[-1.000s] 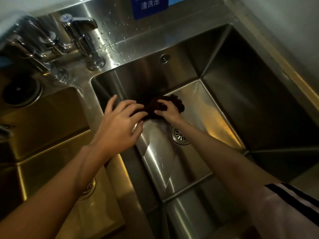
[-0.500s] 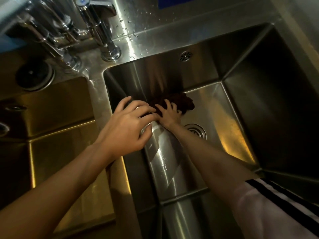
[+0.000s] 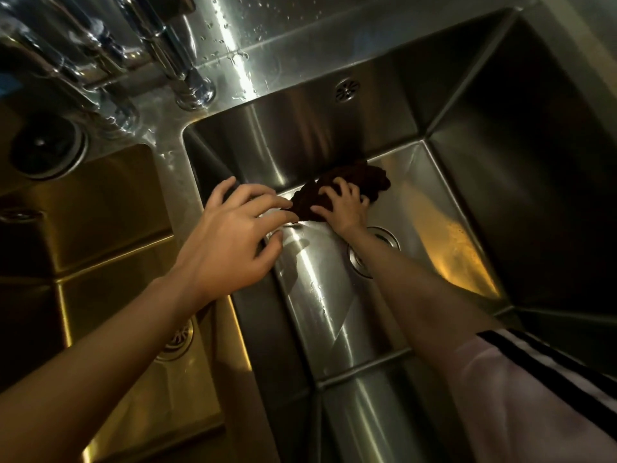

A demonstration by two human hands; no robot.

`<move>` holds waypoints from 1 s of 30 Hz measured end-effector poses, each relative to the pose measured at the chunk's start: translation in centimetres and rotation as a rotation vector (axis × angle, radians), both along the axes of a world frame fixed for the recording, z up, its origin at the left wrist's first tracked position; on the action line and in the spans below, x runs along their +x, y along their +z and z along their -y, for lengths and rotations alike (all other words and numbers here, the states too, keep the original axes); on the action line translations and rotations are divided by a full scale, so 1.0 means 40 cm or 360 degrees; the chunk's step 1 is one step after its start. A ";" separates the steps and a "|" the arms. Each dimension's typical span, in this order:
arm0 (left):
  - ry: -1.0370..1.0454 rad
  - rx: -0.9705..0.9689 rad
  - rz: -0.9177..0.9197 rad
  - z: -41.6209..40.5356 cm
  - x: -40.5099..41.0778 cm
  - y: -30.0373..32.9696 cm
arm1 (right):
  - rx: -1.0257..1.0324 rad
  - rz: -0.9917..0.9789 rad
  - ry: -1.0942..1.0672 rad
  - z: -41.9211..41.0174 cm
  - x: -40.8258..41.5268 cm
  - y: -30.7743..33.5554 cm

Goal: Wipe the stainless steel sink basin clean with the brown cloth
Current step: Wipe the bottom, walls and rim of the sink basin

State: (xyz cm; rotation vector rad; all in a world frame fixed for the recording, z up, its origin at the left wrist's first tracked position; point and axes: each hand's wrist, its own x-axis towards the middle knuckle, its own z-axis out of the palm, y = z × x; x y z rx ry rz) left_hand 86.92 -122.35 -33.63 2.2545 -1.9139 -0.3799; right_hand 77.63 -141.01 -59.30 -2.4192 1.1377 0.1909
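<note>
**Cloth at the back edge of the basin floor**

Stainless steel surrounds you on every side: the sink basin (image 3: 334,315) fills the middle and right of the view, its walls dark on the right and streaked with bright reflections along the floor. Your right hand (image 3: 344,205) reaches down into it and presses on the brown cloth (image 3: 354,182), fingers spread and bent over the bunched fabric. That cloth lies on the basin floor where the floor meets the back wall, just beyond the round drain (image 3: 384,238), which your right forearm partly covers.

Your left hand (image 3: 230,238) sits over the divider at the basin's left rim, fingers loosely spread and holding nothing; its fingertips come close to the cloth's near end, though from this angle you cannot tell whether they touch it.

Left of the divider lies a second basin (image 3: 110,208), lit gold. Chrome taps (image 3: 180,58) stand on the wet ledge behind, and a small overflow grille (image 3: 347,90) sits high on the back wall.
</note>
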 end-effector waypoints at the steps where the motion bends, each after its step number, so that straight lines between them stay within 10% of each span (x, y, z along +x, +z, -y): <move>1: 0.0006 -0.0015 -0.0016 0.000 0.000 -0.001 | 0.0004 -0.0017 0.0049 0.015 -0.009 0.002; 20: -0.0017 0.0089 0.0016 0.003 -0.002 0.004 | -0.0005 -0.0129 0.0852 -0.119 -0.161 -0.007; 30: 0.0023 0.0095 0.0036 0.005 -0.006 0.004 | 0.0106 -0.0092 0.0459 -0.266 -0.193 -0.004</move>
